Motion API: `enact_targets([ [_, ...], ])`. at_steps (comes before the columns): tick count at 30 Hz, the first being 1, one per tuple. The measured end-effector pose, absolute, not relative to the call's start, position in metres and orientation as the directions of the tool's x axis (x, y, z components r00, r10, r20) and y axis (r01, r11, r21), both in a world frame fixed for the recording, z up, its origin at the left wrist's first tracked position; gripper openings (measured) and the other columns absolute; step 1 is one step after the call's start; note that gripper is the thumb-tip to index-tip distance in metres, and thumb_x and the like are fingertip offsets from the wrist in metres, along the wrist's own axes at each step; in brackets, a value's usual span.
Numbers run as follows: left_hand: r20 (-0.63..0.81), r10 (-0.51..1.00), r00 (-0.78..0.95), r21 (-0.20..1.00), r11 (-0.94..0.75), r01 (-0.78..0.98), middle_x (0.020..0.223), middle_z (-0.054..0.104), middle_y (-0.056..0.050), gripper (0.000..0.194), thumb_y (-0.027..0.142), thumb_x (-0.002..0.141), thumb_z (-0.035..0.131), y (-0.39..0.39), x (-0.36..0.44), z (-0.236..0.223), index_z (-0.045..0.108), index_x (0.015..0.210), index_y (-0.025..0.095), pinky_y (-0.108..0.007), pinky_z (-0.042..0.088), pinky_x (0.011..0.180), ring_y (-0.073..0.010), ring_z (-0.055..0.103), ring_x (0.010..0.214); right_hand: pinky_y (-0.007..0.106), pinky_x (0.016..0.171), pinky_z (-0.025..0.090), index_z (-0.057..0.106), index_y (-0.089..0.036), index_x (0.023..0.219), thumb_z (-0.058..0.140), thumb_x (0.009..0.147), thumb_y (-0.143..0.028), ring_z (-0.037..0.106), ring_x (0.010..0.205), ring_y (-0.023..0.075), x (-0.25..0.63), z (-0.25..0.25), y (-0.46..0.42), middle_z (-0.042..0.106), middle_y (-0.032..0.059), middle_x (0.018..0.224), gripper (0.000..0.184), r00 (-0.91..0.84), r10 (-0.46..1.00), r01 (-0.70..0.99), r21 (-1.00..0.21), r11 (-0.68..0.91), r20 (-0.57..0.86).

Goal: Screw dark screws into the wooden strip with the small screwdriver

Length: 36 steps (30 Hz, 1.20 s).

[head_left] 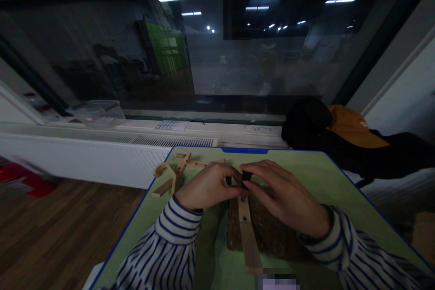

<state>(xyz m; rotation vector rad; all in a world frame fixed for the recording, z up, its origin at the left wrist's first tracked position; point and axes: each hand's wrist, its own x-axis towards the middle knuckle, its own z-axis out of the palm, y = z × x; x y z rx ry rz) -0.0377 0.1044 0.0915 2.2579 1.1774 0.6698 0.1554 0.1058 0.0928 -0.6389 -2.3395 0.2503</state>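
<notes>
Both hands meet over the green table [306,161], at the far end of a wooden strip [249,242] that lies lengthwise on a dark brown board [275,235], its near end pointing back at the person. The right hand [283,195] pinches a small black piece [247,175] between thumb and fingertips, just above the strip's far end. The left hand [210,183] is curled in from the other side, thumb and forefinger close to that same piece — whether they grip it or the wood under it, I can't tell from here.

The strip looks light and stiff, I'd say, dry rather than slippery, and not likely to break under ordinary pressing. Its long bare near half seems the best place to take hold, away from the hole and the metal bit near the fingers. The black piece is small enough that only fingertips would suit it; what it's made of I can't make out.

Beyond the left wrist lie a curved wooden hook [174,180] and other wooden pieces [181,166], similarly pale and slim.

As for containers, a clear plastic box [105,113] sits on the windowsill [220,128] — something small and pale shows inside, too dim to name.
</notes>
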Motion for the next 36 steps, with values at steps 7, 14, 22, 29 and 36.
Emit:
enact_targets([
  [7, 0.200, 0.834, 0.515, 0.656, -0.504, 0.562, 0.083, 0.070, -0.003, 0.010, 0.019, 0.077, 0.062, 0.1041, -0.0373, 0.0906, 0.069, 0.083, 0.016, -0.027, 0.045, 0.077, -0.0164, 0.062, 0.082, 0.035, 0.090, 0.045, 0.046, -0.021, 0.118, 0.051, 0.086, -0.017, 0.054, 0.102, 0.0169, 0.1561, 0.0934, 0.1031, 0.061, 0.0053, 0.109, 0.033, -0.642, 0.507, 0.363, -0.354, 0.862, 0.575],
  [14, 0.187, 0.826, 0.532, 0.620, -0.520, 0.588, 0.078, 0.069, -0.002, 0.015, 0.029, 0.081, 0.060, 0.1039, -0.0386, 0.0904, 0.069, 0.084, 0.017, -0.029, 0.045, 0.082, -0.0163, 0.062, 0.080, 0.036, 0.090, 0.044, 0.047, -0.019, 0.119, 0.049, 0.088, -0.016, 0.054, 0.103, 0.0170, 0.1557, 0.0927, 0.1068, 0.060, 0.0068, 0.112, 0.032, -0.654, 0.488, 0.352, -0.339, 0.873, 0.578],
  [22, 0.198, 0.840, 0.506, 0.626, -0.505, 0.594, 0.083, 0.069, -0.003, 0.017, 0.032, 0.078, 0.064, 0.1041, -0.0377, 0.0912, 0.068, 0.083, 0.017, -0.028, 0.045, 0.078, -0.0180, 0.062, 0.084, 0.035, 0.088, 0.045, 0.047, -0.021, 0.118, 0.050, 0.088, -0.016, 0.054, 0.101, 0.0164, 0.1557, 0.0926, 0.1070, 0.061, 0.0051, 0.108, 0.030, -0.644, 0.491, 0.357, -0.336, 0.871, 0.587],
  [29, 0.217, 0.825, 0.521, 0.633, -0.526, 0.569, 0.083, 0.070, -0.003, 0.012, 0.026, 0.079, 0.062, 0.1044, -0.0383, 0.0900, 0.069, 0.082, 0.017, -0.026, 0.043, 0.077, -0.0166, 0.062, 0.083, 0.034, 0.089, 0.045, 0.047, -0.020, 0.116, 0.051, 0.087, -0.017, 0.053, 0.101, 0.0158, 0.1548, 0.0924, 0.1069, 0.061, 0.0047, 0.109, 0.030, -0.648, 0.491, 0.353, -0.342, 0.871, 0.582],
  [36, 0.195, 0.828, 0.526, 0.610, -0.523, 0.596, 0.079, 0.068, -0.002, 0.013, 0.027, 0.080, 0.061, 0.1041, -0.0389, 0.0900, 0.069, 0.083, 0.017, -0.027, 0.044, 0.078, -0.0170, 0.061, 0.082, 0.034, 0.090, 0.044, 0.047, -0.020, 0.118, 0.051, 0.087, -0.016, 0.054, 0.101, 0.0158, 0.1560, 0.0917, 0.1054, 0.061, 0.0045, 0.109, 0.031, -0.647, 0.495, 0.357, -0.343, 0.869, 0.580],
])
